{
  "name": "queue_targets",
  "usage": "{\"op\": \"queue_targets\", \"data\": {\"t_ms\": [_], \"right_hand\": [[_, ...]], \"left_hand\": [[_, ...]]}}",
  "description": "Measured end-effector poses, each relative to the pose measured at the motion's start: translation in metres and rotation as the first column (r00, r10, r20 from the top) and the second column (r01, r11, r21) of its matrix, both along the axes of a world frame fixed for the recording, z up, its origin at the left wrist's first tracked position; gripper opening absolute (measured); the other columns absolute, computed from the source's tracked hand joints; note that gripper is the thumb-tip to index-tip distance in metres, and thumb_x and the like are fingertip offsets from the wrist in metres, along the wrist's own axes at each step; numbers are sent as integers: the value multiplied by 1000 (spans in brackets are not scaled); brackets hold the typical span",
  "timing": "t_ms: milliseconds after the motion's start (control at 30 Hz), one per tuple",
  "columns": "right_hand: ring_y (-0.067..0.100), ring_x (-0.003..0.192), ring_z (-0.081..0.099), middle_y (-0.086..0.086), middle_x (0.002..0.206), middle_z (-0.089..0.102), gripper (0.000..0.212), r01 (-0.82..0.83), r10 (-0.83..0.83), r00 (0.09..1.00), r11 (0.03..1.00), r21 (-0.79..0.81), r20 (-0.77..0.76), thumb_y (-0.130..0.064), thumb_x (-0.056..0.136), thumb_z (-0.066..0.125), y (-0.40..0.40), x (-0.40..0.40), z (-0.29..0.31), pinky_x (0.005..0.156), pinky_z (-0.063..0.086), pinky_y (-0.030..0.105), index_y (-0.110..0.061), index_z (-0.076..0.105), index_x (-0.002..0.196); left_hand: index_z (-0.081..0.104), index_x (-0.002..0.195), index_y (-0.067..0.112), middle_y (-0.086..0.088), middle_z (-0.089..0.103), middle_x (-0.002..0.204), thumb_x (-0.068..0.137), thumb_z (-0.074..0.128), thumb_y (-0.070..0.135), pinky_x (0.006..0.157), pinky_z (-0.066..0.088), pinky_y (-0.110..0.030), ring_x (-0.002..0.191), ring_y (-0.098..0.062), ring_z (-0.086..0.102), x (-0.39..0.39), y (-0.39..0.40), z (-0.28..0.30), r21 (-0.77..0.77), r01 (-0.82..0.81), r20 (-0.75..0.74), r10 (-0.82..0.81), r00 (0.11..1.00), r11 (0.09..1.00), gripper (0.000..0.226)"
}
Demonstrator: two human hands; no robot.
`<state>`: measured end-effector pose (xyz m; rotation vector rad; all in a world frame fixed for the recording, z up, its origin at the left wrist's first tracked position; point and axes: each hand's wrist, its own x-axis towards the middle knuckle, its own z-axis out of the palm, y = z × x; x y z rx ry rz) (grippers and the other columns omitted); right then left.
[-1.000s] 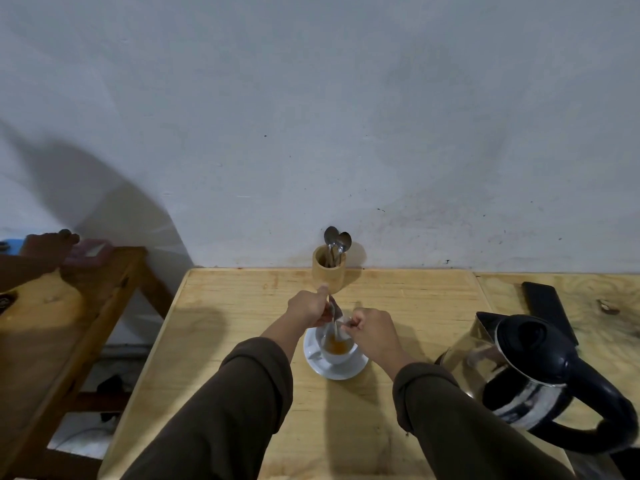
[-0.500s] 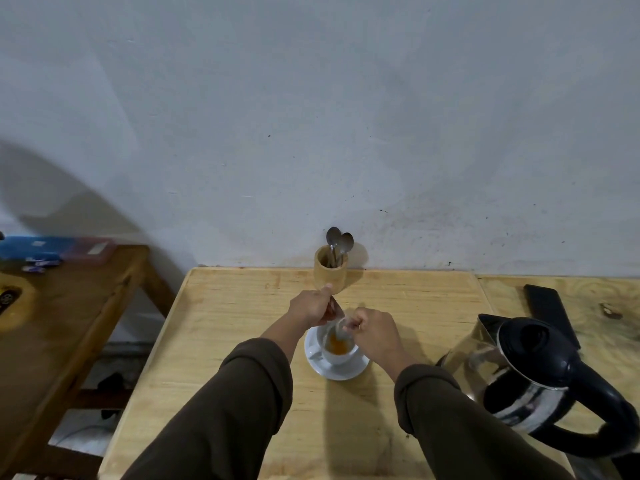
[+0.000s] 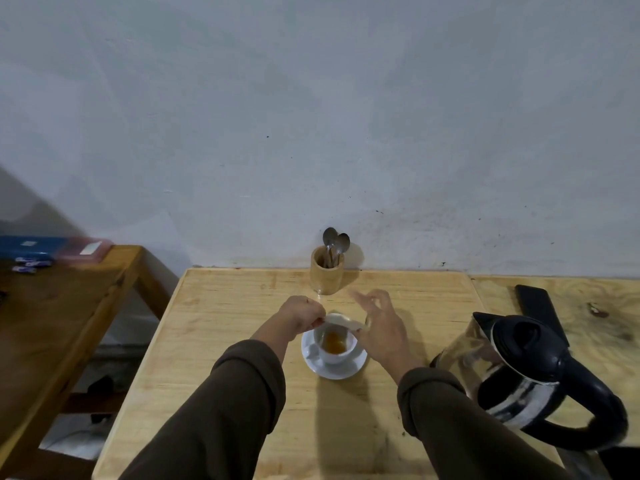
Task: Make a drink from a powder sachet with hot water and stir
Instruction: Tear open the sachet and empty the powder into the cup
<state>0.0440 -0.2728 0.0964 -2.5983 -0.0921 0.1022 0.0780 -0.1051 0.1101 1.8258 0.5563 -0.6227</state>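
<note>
A white cup (image 3: 335,347) with orange-brown powder in it stands on a white saucer (image 3: 341,369) in the middle of the light wooden table. A pale sachet (image 3: 344,322) lies flat over the cup's far rim. My left hand (image 3: 300,314) pinches the sachet's left end. My right hand (image 3: 379,320) is at the sachet's right end, thumb against it and fingers spread and blurred; whether it grips the sachet is unclear. A glass kettle (image 3: 519,375) with black lid and handle stands to the right.
A wooden holder (image 3: 326,273) with two spoons (image 3: 335,242) stands against the wall behind the cup. A black flat object (image 3: 538,308) lies behind the kettle. A darker side table (image 3: 62,306) at the left carries blue and pink boxes (image 3: 52,251).
The sachet went from upright and pinched over the cup to lying flat across it. My right hand's fingers have spread apart. The other person's hand at the far left is gone.
</note>
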Motion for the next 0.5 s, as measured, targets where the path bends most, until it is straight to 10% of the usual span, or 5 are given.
{"op": "queue_targets", "data": {"t_ms": [167, 367, 500], "right_hand": [[14, 84, 53, -6, 153, 4, 94, 172, -175, 985, 964, 203, 1, 3, 79, 57, 10, -4, 17, 57, 42, 16, -51, 12, 141], [18, 92, 60, 7, 112, 61, 25, 334, -299, 942, 803, 493, -150, -23, 93, 51, 41, -3, 20, 81, 51, 31, -25, 53, 118], [17, 80, 63, -4, 76, 60, 19, 295, -207, 951, 825, 483, -229, -22, 83, 67, 71, -7, 16, 69, 51, 27, -25, 52, 95]], "left_hand": [[61, 109, 4, -12, 59, 90, 87, 58, -5, 81, 56, -32, 85, -23, 59, -5, 4, -6, -160, -139, 63, 151, 987, 977, 24], [64, 103, 19, -3, 66, 91, 87, 59, 12, 84, 56, -40, 84, -22, 60, -16, 19, -10, -72, -270, 229, 279, 932, 960, 18], [68, 106, 15, -5, 68, 103, 92, 54, 14, 82, 51, -33, 89, -20, 59, -29, 38, -17, 21, -363, 352, 333, 875, 932, 20]]}}
